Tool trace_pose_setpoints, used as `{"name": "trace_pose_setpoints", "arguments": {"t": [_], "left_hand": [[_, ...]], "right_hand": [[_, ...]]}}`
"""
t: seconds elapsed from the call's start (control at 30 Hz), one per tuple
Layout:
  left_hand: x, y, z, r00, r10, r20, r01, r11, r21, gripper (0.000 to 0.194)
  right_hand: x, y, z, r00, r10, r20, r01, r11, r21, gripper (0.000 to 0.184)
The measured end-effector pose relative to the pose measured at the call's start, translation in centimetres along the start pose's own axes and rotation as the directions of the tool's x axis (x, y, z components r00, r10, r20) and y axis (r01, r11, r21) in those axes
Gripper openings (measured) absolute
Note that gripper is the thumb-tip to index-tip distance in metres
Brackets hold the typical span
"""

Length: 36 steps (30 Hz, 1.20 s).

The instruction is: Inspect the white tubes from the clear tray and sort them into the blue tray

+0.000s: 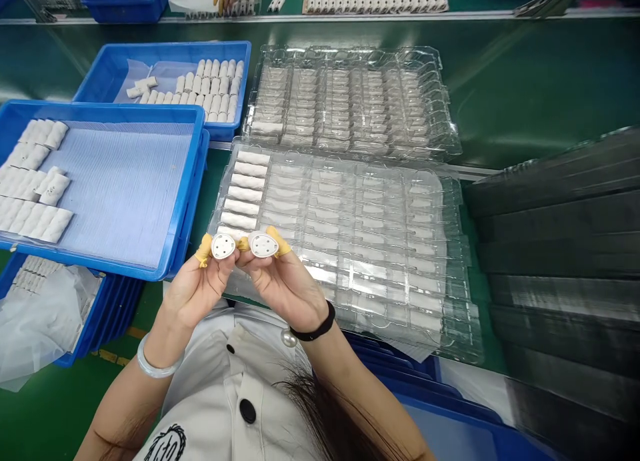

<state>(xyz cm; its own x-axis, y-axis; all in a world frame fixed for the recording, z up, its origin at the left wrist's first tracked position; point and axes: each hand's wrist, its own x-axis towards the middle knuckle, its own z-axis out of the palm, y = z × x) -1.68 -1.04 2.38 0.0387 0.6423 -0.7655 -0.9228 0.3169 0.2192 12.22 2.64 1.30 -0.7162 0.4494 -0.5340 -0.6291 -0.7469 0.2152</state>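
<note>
A left white piece (223, 246) and a right white piece (263, 245) are held up side by side above the near left part of a clear tray (380, 274), with their rounded, hole-dotted ends turned upward. The left white piece is pinched narrowly in the left hand (196, 284), where it is kept at the tips of the thumb and fingers, clear of the palm. The right white piece is gripped in the same close way by the right hand (289, 286), with a yellow finger cover (279, 240) placed just beside its outer edge. Another yellow tip is seen between the two pieces (to which hand it belongs cannot be told). Below, a column of white rolls (249, 181) is laid along the tray's left edge from its far left corner, and the nearest roll is partly hidden by the hands. Beyond the tray's far edge another clear tray (447, 108) is set, with one roll in its near left corner. To the left, more rolls are gathered along the left edge of a blue tray (135, 268); in a farther blue tray (175, 50), others are grouped toward the right edge.
</note>
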Motion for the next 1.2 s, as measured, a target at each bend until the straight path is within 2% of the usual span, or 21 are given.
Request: {"name": "trace_pose_setpoints", "arguments": {"t": [0.27, 0.53, 0.73, 0.93, 1.2], "left_hand": [[-0.27, -0.17, -0.05, 1.0, 0.006, -0.003, -0.006, 1.0, -0.005, 0.048], [-0.23, -0.45, 0.12, 1.0, 0.002, -0.026, -0.002, 1.0, 0.008, 0.045], [-0.36, -0.47, -0.06, 1.0, -0.013, 0.026, 0.012, 0.999, 0.039, 0.041], [-0.46, -0.48, 0.01, 1.0, 0.005, 0.027, -0.007, 0.999, 0.054, 0.04], [-0.61, -0.41, 0.36, 1.0, 0.001, -0.012, 0.0, 0.997, 0.08, 0.044]], "right_hand": [[-0.02, 0.17, -0.23, 0.999, 0.037, 0.012, -0.037, 0.998, 0.042, 0.043], [-0.44, 0.23, 0.0, 1.0, 0.016, -0.005, -0.016, 1.0, 0.019, 0.047], [-0.36, 0.27, -0.23, 1.0, -0.003, 0.021, 0.003, 1.0, 0.007, 0.048], [-0.4, 0.3, -0.68, 0.998, 0.003, 0.063, -0.002, 1.0, -0.015, 0.034], [-0.45, 0.68, -0.47, 0.999, -0.022, 0.031, 0.022, 1.0, -0.018, 0.048]]}}
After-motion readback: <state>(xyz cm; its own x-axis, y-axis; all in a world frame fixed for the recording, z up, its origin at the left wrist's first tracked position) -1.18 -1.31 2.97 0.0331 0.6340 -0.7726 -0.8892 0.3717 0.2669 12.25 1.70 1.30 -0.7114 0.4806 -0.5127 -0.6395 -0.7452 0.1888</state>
